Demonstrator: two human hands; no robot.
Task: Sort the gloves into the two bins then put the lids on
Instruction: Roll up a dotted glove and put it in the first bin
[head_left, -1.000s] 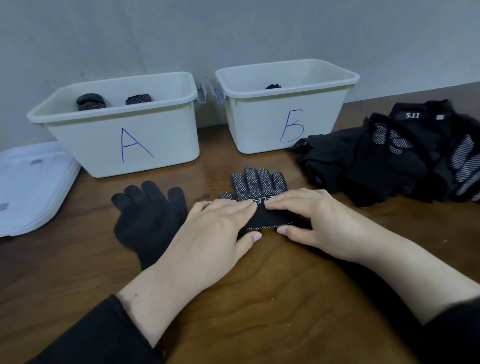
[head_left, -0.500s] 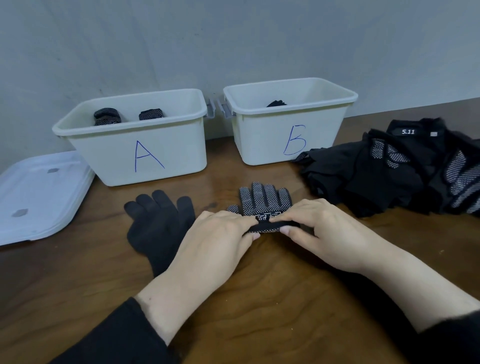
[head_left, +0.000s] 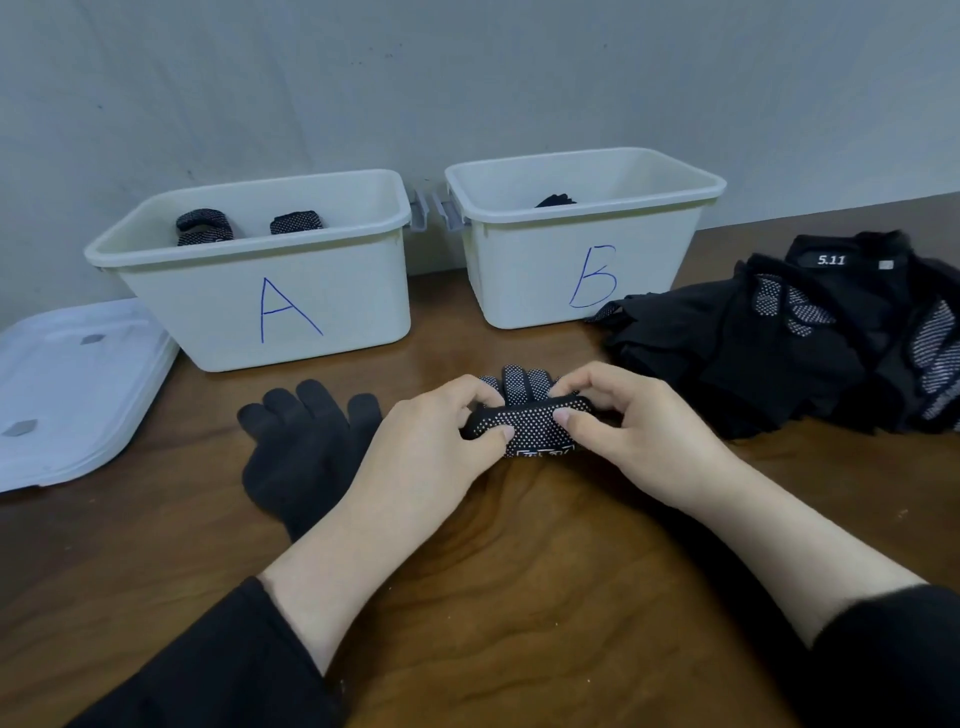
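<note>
Dotted black fabric is bunched between both hands at the middle of the wooden counter (head_left: 519, 597): the left hand (head_left: 431, 447) and the right hand (head_left: 634, 431) each curl thumb and fingertips round the folded cuff end of the dotted glove (head_left: 524, 421), whose fingers stick out beyond the fold toward the bins. Just left of the left hand, a plain black glove (head_left: 301, 457) lies flat on the counter, partly under that forearm. Beyond it stands bin A (head_left: 270, 306), with two rolled dotted gloves (head_left: 208, 226) inside, and beside it bin B (head_left: 582, 260), with something dark inside. Two white lids (head_left: 72, 384) lie stacked at the far left. A pile of black gloves (head_left: 810, 332) sits to the right, close to bin B.
</note>
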